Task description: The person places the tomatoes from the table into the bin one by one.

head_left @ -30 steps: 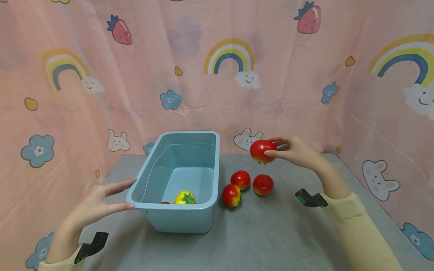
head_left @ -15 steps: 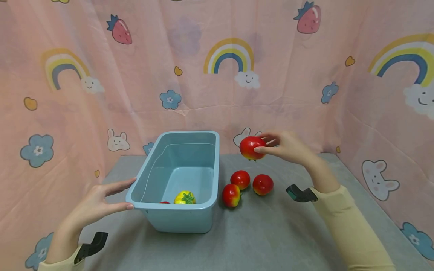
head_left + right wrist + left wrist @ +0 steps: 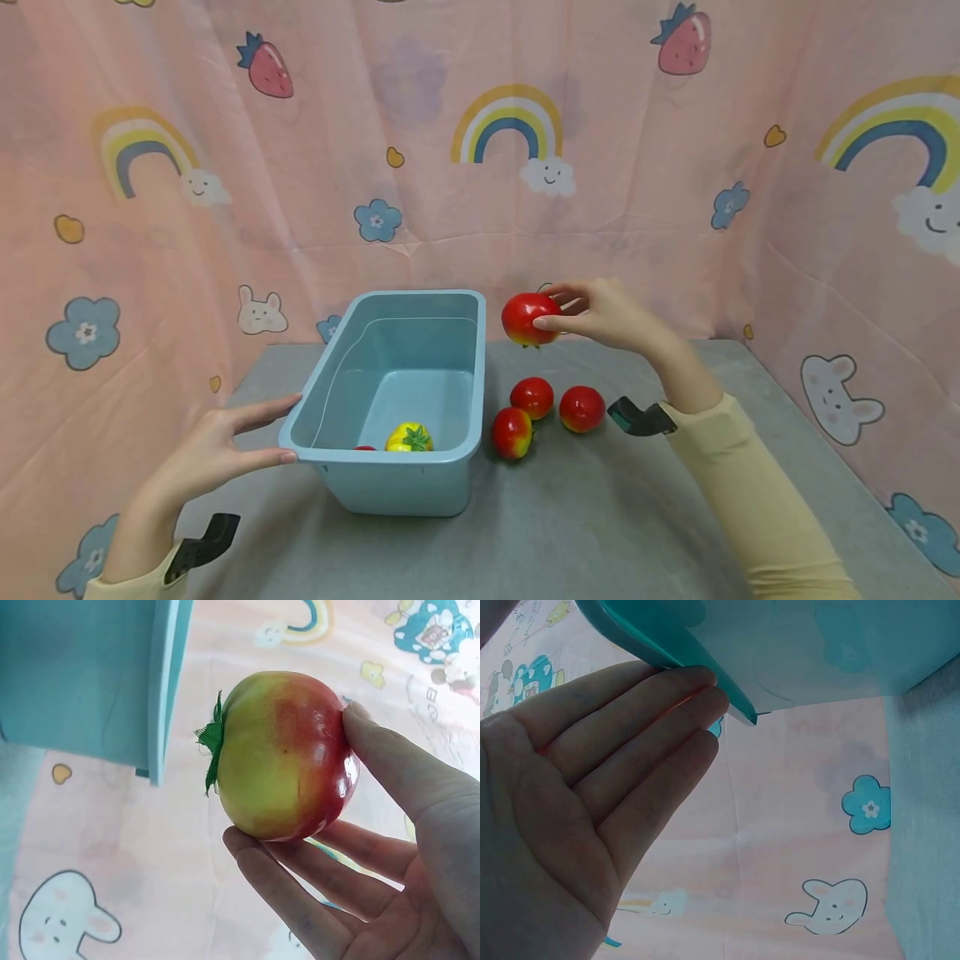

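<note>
A tomato [image 3: 523, 318] is pinched between the thumb and fingers of my right hand [image 3: 615, 315], in the air just right of a light blue bin [image 3: 397, 482]. In the right wrist view this tomato [image 3: 281, 761] looks glossy, red and yellow-green, with a green leafy top facing the bin. My left hand [image 3: 206, 458] touches the bin's left rim near its front corner; in the left wrist view its fingers [image 3: 645, 727] lie straight against the rim. Inside the bin, a yellow tomato [image 3: 408, 437] with a green top shows beside a sliver of something red [image 3: 365, 448].
Right of the bin, three red tomatoes lie on the grey table [image 3: 570, 517]: one at the front [image 3: 512, 432], one behind it [image 3: 532, 397], and one to the right [image 3: 582, 409]. A pink patterned curtain [image 3: 322, 192] encloses the back and sides.
My right hand has carried the tomato left and slightly upward, closer to the bin's right rim. My left hand and the bin have stayed in place.
</note>
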### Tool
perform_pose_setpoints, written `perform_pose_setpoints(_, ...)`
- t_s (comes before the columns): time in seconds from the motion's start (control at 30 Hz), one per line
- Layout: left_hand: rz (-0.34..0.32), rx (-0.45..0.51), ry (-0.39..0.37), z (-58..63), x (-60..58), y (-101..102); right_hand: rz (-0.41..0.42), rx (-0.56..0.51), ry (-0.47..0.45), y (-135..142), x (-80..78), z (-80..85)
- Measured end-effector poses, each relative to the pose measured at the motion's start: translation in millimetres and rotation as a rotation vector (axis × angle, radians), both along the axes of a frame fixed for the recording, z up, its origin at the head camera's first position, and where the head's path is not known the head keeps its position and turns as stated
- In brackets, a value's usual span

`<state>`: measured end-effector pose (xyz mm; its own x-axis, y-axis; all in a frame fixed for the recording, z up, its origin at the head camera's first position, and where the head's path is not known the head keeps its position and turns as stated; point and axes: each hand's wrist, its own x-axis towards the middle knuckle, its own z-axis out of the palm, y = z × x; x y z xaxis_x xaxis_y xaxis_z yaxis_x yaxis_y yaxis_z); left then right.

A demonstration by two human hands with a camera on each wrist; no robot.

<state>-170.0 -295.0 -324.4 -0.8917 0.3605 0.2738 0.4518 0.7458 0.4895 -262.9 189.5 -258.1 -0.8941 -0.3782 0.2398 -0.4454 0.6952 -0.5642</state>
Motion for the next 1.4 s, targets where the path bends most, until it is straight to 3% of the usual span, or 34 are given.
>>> perform_pose_setpoints(0.63,0.007,-0.007,-0.004,-0.6,-0.6,-0.7,0.081,0.005,0.028,-42.4,-5.0,16.6)
perform_pose_setpoints(1.4,-0.002,-0.006,0.006,-2.1,-1.9,-1.6,0.168,-0.003,0.019,-83.2,-19.0,22.5)
